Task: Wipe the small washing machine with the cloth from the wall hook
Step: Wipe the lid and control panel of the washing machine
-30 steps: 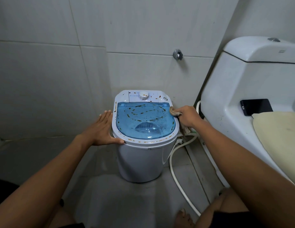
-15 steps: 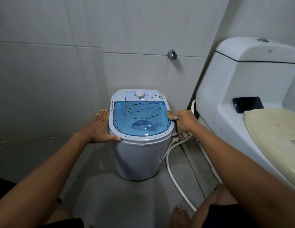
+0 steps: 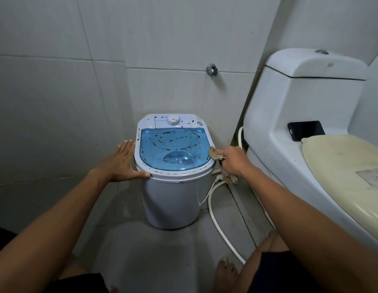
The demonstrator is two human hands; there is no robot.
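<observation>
The small white washing machine (image 3: pixel 173 199) stands on the floor against the tiled wall. Its blue see-through lid (image 3: pixel 173 149) carries brown streaks and specks, and brown spots dot the white rim. My left hand (image 3: pixel 122 163) lies flat against the machine's left rim, fingers spread. My right hand (image 3: pixel 232 160) grips a beige cloth (image 3: pixel 214 155) and presses it on the lid's right edge. A stained tail of the cloth hangs below my fist.
A white toilet (image 3: pixel 289 115) fills the right side, with a black phone (image 3: pixel 306 130) on its ledge and a cream seat cover (image 3: pixel 344 166). A white hose (image 3: pixel 217 223) runs over the floor right of the machine. A metal wall fitting (image 3: pixel 212 69) sits above. My bare feet are near the bottom edge.
My view has pulled back and shifted, so the machine sits lower and further left. My right hand with the cloth slid slightly along the lid's right edge. The left hand stays on the rim.
</observation>
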